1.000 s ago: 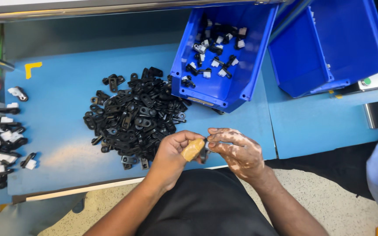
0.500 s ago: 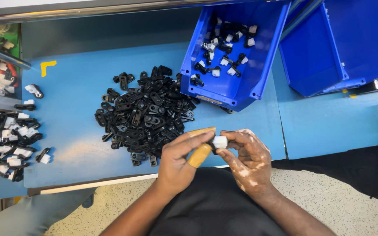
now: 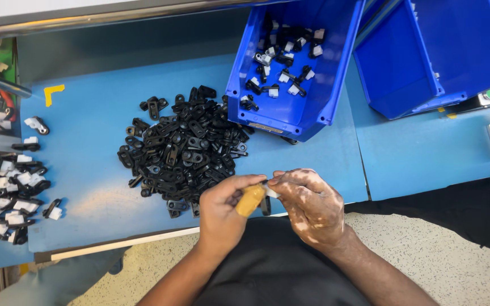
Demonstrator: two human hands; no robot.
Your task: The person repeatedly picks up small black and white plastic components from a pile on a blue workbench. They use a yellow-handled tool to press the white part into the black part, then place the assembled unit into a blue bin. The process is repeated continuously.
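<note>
Two hands meet at the near edge of the blue counter (image 3: 103, 124). The left hand (image 3: 222, 212), its thumb in a tan finger cot (image 3: 250, 199), and the right hand (image 3: 310, 204) are both closed, fingertips pinching one small white-and-black clip (image 3: 268, 195) between them. Just beyond lies a heap of black clips (image 3: 182, 150). Farther back, a tilted blue bin (image 3: 296, 107) holds assembled black-and-white pieces (image 3: 282, 56); a second blue bin (image 3: 432, 51) sits beside it. More assembled pieces (image 3: 7, 192) lie at the far left.
</note>
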